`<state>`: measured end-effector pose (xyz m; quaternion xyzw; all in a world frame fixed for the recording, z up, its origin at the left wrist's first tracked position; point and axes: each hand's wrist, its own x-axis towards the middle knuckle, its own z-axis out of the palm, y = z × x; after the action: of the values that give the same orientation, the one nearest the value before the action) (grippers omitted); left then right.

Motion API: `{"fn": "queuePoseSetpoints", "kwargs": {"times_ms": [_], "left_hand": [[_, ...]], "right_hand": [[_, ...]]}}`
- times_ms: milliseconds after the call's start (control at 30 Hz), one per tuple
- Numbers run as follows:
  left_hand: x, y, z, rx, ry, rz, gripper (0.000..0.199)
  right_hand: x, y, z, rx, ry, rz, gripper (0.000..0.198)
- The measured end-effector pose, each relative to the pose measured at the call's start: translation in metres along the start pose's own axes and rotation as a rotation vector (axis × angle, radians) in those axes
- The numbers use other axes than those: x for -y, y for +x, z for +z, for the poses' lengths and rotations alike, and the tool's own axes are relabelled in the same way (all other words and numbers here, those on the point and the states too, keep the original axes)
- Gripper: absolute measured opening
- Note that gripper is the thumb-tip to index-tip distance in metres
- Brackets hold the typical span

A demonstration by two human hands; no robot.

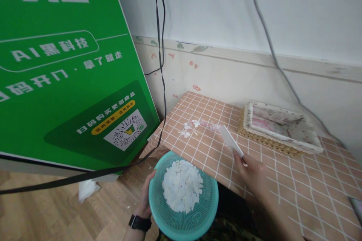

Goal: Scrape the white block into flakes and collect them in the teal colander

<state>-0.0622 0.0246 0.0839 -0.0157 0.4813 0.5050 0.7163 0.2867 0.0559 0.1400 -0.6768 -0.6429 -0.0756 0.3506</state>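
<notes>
My left hand [145, 197], with a dark watch on its wrist, grips the left side of a round teal plastic colander [213, 196] just below the table edge. A heap of small white paper-like scraps [182, 186] lies inside it. Over the table, my right hand [250, 171] is closed on one end of a flat white strip [229, 139]; its exact kind cannot be made out. The strip's far end tilts down toward a faint pinkish-white smear on the tablecloth. More white scraps [186, 133] lie left of it, near the table's left end.
A brown checked cloth [271, 175] covers the table. A fabric-lined wicker basket [256, 137] stands against the wall at right. Black cords [162, 83] hang at left, one crossing before a green cabinet [85, 113]. A white bag-like item [87, 190] lies on the floor.
</notes>
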Motion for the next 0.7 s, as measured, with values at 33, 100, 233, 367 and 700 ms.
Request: {"fn": "queuePoseSetpoints", "kwargs": {"times_ms": [33,100,233,367,700], "left_hand": [[0.000,-0.001,0.001,-0.009,-0.006,-0.004,0.016],[0.000,-0.001,0.003,-0.008,-0.026,-0.019,0.013],[0.002,0.000,0.003,-0.001,-0.032,-0.008,0.014],[0.002,0.002,0.002,-0.017,-0.011,0.021,0.014],[0.001,0.000,-0.001,-0.005,-0.002,-0.033,0.017]], "right_hand": [[0.003,0.004,0.001,-0.012,0.005,0.020,0.038],[0.011,0.013,0.007,-0.029,0.011,0.068,0.041],[0.037,0.033,0.030,0.006,0.062,0.096,0.042],[0.063,0.052,0.061,0.014,0.123,0.142,0.042],[0.075,0.062,0.098,0.033,0.119,0.221,0.042]]}}
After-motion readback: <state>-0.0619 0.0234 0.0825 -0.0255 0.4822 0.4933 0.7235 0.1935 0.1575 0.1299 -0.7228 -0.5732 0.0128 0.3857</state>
